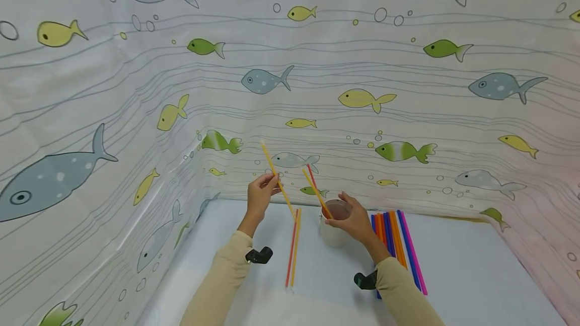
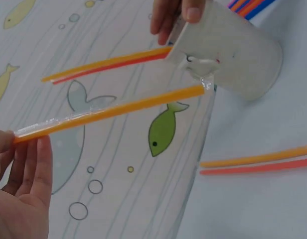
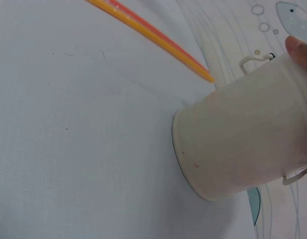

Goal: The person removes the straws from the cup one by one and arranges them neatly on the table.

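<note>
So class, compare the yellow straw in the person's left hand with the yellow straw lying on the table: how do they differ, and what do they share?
The held yellow straw is pinched in the left hand; the lying yellow straw is untouched.
The held yellow straw slants up in the air; the lying yellow straw rests flat on the table.
The held yellow straw is alone; the lying yellow straw has a red straw beside it.
Both are thin, straight and yellow.
</note>
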`<state>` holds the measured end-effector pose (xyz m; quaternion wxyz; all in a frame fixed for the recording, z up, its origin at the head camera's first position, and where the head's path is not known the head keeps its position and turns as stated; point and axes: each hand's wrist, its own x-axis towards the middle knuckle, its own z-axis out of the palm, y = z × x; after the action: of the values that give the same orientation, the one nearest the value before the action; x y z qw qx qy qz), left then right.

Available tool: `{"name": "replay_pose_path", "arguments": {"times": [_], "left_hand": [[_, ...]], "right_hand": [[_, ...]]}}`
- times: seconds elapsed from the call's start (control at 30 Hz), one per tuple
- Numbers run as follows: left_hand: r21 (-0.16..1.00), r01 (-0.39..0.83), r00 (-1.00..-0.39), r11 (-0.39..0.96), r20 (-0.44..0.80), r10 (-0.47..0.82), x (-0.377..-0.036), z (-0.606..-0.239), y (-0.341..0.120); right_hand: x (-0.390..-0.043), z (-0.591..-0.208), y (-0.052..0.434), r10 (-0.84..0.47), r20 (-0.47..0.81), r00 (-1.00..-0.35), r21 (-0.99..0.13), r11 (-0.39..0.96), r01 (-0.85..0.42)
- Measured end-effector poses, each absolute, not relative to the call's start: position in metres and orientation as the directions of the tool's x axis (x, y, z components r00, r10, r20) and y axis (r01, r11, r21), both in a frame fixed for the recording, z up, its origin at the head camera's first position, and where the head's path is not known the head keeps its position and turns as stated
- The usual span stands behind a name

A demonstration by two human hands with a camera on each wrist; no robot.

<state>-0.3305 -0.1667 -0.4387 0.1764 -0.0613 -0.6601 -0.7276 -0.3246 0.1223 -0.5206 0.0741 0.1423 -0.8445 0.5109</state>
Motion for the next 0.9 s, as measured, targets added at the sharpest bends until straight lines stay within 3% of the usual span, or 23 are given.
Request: {"name": "replay_pose_path", "arguments": {"times": [0.9], "left_hand": [[0.993, 0.052, -0.996, 0.105, 0.059, -0.070, -0.312, -0.523, -0.178]], "right_hand": [[-0.325, -0.519, 0.121, -0.157, 0.239, -0.958, -0.844, 0.454, -0.285]]}}
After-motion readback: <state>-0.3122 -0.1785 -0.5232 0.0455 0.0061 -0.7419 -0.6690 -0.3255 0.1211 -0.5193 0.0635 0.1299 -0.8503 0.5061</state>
